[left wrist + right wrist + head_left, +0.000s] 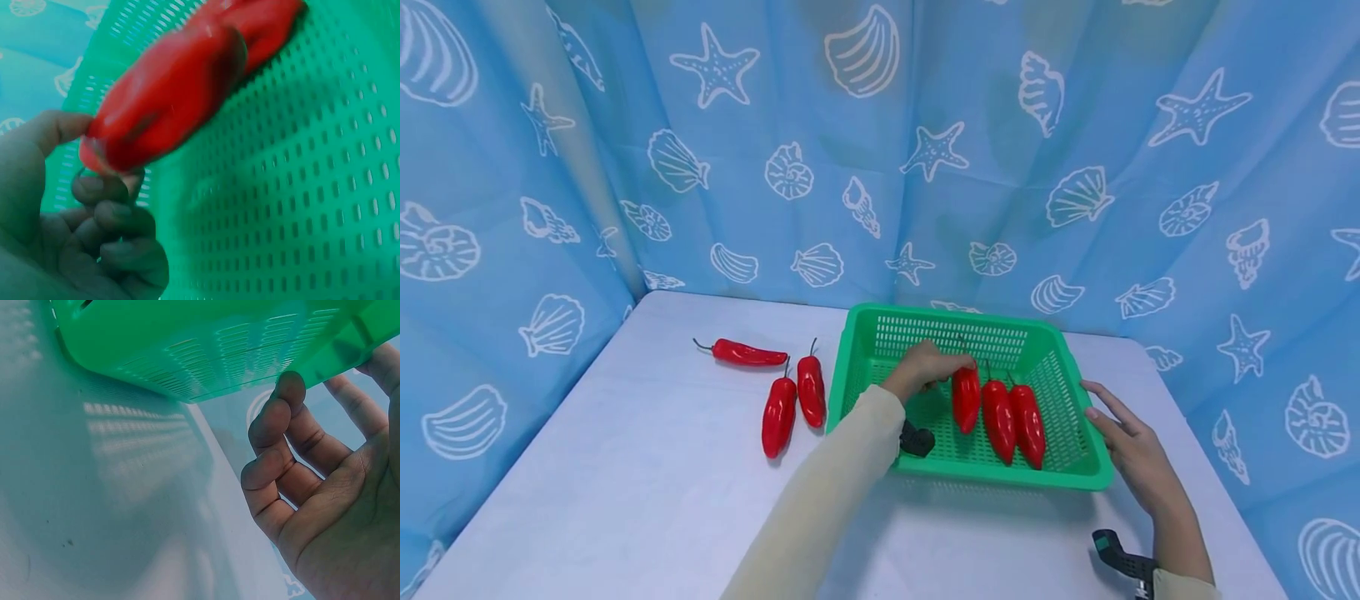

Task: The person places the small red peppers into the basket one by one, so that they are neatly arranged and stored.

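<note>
My left hand (928, 367) reaches into the green basket (977, 477) and pinches a red chili pepper (966, 400) near its stem end. In the left wrist view, thumb and fingers hold the top of this pepper (162, 100), and the other fingers curl below. Right of it, two more red peppers (997, 421) lie side by side in the basket. My right hand (1138, 458) touches the basket's right rim with thumb and fingertips. Seen in the right wrist view, its fingers (269, 419) are loosely bent beside the basket wall.
On the white table (647, 500), left of the basket, lie three more peppers: one sideways (748, 353), the other two roughly upright in view. A blue curtain (865, 150) with shell prints hangs behind the table and at both sides. Each wrist carries a black device (1120, 558).
</note>
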Action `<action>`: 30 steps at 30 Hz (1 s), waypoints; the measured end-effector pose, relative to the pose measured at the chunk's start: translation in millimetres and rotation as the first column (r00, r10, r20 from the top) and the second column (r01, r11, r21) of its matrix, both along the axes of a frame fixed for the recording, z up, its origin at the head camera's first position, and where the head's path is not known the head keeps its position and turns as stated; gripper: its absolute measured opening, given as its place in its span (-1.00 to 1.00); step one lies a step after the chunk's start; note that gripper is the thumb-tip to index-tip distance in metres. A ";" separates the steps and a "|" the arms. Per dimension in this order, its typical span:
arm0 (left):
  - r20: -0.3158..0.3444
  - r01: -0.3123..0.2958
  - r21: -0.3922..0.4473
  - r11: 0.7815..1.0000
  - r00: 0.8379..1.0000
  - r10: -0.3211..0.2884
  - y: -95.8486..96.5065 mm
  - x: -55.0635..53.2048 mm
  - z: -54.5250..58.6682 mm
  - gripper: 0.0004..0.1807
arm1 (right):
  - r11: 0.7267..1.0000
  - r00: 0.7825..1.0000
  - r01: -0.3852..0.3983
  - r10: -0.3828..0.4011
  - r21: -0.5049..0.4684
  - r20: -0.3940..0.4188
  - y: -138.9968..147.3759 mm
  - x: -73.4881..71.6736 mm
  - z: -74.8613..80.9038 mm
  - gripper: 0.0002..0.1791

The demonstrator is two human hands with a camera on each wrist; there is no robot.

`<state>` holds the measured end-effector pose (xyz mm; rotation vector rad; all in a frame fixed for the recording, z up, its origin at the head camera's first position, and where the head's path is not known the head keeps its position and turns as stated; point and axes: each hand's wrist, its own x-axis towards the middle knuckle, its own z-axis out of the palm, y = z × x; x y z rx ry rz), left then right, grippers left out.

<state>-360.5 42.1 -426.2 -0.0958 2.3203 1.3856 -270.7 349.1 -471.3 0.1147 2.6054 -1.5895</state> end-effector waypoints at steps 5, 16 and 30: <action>0.003 0.000 0.009 1.000 1.000 0.000 0.6 -1.7 -0.9 -0.41 | 1.000 1.000 -0.003 0.003 0.005 -0.012 -0.8 -2.9 0.2 -0.25; -0.026 0.026 -0.072 0.997 0.999 -0.028 -2.5 -5.0 -6.6 -0.48 | 1.000 0.999 -0.026 0.026 -0.006 -0.029 -3.0 -6.2 0.1 -0.27; -0.023 0.037 -0.113 0.993 0.999 -0.040 11.5 2.4 -19.0 -0.45 | 1.000 1.000 -0.010 0.010 -0.003 -0.002 4.8 -1.0 -4.4 -0.24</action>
